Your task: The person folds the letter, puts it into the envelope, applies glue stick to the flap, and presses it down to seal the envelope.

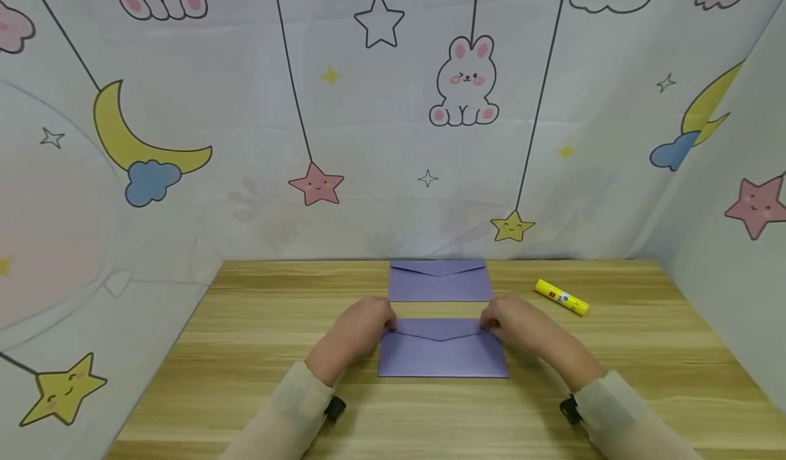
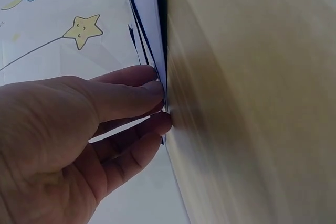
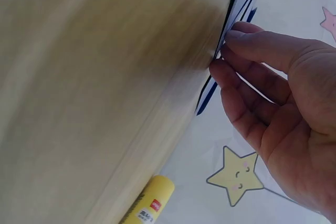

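Observation:
A purple envelope (image 1: pixel 442 359) with a pointed flap lies on the wooden table in front of the person, its flap side up. At its upper left corner, the left hand (image 1: pixel 364 325) pinches the edge between thumb and fingers. The right hand (image 1: pixel 522 325) pinches the upper right corner in the same way. Both wrist views show the thumb on the near side of the thin envelope edge, with some fingertips hidden behind it.
Behind lies a second purple envelope (image 1: pixel 439 288), flap at the top, near the table's back edge. A yellow glue stick (image 1: pixel 561 297) lies to the right of it, also seen in the right wrist view. A patterned white cloth (image 1: pixel 381 146) hangs behind the wooden table (image 1: pixel 258 351).

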Tool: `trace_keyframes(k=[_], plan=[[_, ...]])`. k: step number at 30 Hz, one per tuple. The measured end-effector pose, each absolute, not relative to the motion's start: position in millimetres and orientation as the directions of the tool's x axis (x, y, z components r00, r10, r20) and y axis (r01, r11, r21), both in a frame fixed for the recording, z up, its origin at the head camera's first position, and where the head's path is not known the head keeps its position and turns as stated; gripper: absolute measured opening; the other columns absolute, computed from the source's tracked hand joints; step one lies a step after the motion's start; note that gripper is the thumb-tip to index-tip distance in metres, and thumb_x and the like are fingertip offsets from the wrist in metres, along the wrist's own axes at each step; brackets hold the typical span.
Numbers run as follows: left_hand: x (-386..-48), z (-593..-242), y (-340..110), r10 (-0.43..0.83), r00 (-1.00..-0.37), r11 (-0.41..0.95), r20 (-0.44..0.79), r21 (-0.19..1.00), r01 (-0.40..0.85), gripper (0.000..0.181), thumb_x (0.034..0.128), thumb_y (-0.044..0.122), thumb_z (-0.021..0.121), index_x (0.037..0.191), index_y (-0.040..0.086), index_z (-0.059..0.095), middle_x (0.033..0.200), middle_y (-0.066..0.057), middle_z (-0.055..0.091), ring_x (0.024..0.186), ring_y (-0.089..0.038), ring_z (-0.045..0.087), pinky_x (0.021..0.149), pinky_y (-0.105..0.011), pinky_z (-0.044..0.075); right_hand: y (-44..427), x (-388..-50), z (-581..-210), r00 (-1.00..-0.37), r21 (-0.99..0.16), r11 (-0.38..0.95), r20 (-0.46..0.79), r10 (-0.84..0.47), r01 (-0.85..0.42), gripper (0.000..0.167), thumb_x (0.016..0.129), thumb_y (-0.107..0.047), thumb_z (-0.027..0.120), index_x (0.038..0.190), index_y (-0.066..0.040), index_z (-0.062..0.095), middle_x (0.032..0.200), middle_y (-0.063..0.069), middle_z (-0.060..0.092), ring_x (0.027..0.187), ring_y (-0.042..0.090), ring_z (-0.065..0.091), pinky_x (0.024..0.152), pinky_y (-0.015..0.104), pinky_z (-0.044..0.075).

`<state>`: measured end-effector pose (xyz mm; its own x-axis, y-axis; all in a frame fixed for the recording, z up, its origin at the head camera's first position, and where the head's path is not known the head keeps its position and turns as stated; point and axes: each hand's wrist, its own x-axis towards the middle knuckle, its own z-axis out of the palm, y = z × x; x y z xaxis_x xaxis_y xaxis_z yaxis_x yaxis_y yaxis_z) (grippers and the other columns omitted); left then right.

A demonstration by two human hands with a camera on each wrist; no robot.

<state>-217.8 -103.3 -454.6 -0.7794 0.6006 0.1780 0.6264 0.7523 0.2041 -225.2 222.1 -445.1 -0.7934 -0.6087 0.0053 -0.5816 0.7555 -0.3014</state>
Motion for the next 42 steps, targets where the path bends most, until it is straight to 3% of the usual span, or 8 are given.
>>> trace_keyframes(k=[6, 11, 17, 22, 26, 32, 38, 42], plan=[[-215, -454, -99, 0.600, -0.782, 0.767, 0.169, 0.158, 0.622, 0.024, 0.0838, -0.011, 0.072, 0.071, 0.010, 0.075, 0.077, 0.000, 0.062, 0.070, -0.015, 0.057, 0.063, -0.032, 0.052, 217, -222, -449, -0.739, -0.242, 0.711, 0.038, -0.673, -0.660, 0.015, 0.090, 0.004, 0.077, 0.101, -0.006, 0.082, 0.095, 0.000, 0.074, 0.089, 0.017, 0.068, 0.083, 0.040, 0.060], [-212, -453, -94, 0.614, -0.777, 0.772, 0.138, 0.103, 0.628, 0.025, 0.0854, 0.009, 0.083, 0.067, 0.015, 0.067, 0.073, 0.002, 0.053, 0.070, -0.018, 0.051, 0.063, -0.034, 0.047, 212, -217, -446, -0.726, -0.231, 0.704, 0.010, -0.688, -0.671, 0.018, 0.092, -0.009, 0.083, 0.109, -0.008, 0.082, 0.100, -0.001, 0.070, 0.089, 0.014, 0.066, 0.083, 0.039, 0.059], [-205, -451, -90, 0.626, -0.776, 0.771, 0.076, 0.088, 0.631, 0.026, 0.0812, 0.036, 0.092, 0.082, 0.016, 0.075, 0.081, 0.004, 0.050, 0.078, -0.019, 0.054, 0.068, -0.036, 0.050, 203, -211, -444, -0.722, -0.152, 0.715, -0.014, -0.691, -0.682, 0.035, 0.087, -0.032, 0.089, 0.116, -0.014, 0.082, 0.101, -0.004, 0.067, 0.087, 0.013, 0.065, 0.080, 0.041, 0.058], [-198, -449, -81, 0.626, -0.780, 0.776, 0.018, 0.084, 0.625, 0.032, 0.0855, 0.041, 0.088, 0.109, 0.020, 0.083, 0.094, 0.002, 0.056, 0.093, -0.022, 0.058, 0.079, -0.037, 0.055, 195, -207, -444, -0.688, -0.115, 0.683, -0.001, -0.726, -0.721, 0.040, 0.085, -0.038, 0.089, 0.119, -0.017, 0.082, 0.098, -0.005, 0.062, 0.083, 0.011, 0.060, 0.076, 0.039, 0.056], [-194, -448, -72, 0.612, -0.790, 0.789, -0.046, 0.105, 0.605, 0.043, 0.0902, 0.043, 0.085, 0.130, 0.028, 0.078, 0.109, -0.001, 0.059, 0.105, -0.023, 0.055, 0.086, -0.037, 0.056, 189, -203, -444, -0.675, -0.092, 0.672, 0.004, -0.737, -0.735, 0.043, 0.086, -0.041, 0.088, 0.123, -0.020, 0.081, 0.094, -0.007, 0.058, 0.078, 0.008, 0.053, 0.072, 0.035, 0.052], [-191, -448, -63, 0.595, -0.798, 0.803, -0.095, 0.088, 0.589, 0.044, 0.0945, 0.045, 0.080, 0.137, 0.039, 0.073, 0.118, -0.003, 0.056, 0.106, -0.024, 0.050, 0.085, -0.038, 0.056, 182, -198, -439, -0.691, -0.057, 0.691, -0.031, -0.722, -0.720, 0.046, 0.089, -0.042, 0.086, 0.130, -0.023, 0.078, 0.093, -0.006, 0.056, 0.075, 0.009, 0.049, 0.069, 0.035, 0.049], [-189, -447, -55, 0.586, -0.800, 0.809, -0.127, 0.054, 0.585, 0.047, 0.0976, 0.045, 0.076, 0.143, 0.046, 0.066, 0.133, -0.010, 0.056, 0.120, -0.038, 0.053, 0.089, -0.044, 0.058, 180, -197, -436, -0.696, -0.030, 0.697, -0.034, -0.717, -0.717, 0.047, 0.088, -0.043, 0.087, 0.129, -0.023, 0.079, 0.094, -0.006, 0.058, 0.075, 0.009, 0.053, 0.069, 0.036, 0.051], [-185, -444, -50, 0.578, -0.801, 0.814, -0.156, 0.041, 0.579, 0.049, 0.0997, 0.045, 0.073, 0.147, 0.050, 0.062, 0.142, -0.011, 0.053, 0.118, -0.040, 0.052, 0.084, -0.047, 0.058, 180, -199, -438, -0.697, -0.028, 0.698, -0.026, -0.716, -0.716, 0.045, 0.086, -0.043, 0.088, 0.126, -0.023, 0.080, 0.092, -0.007, 0.059, 0.075, 0.010, 0.056, 0.068, 0.035, 0.052]])
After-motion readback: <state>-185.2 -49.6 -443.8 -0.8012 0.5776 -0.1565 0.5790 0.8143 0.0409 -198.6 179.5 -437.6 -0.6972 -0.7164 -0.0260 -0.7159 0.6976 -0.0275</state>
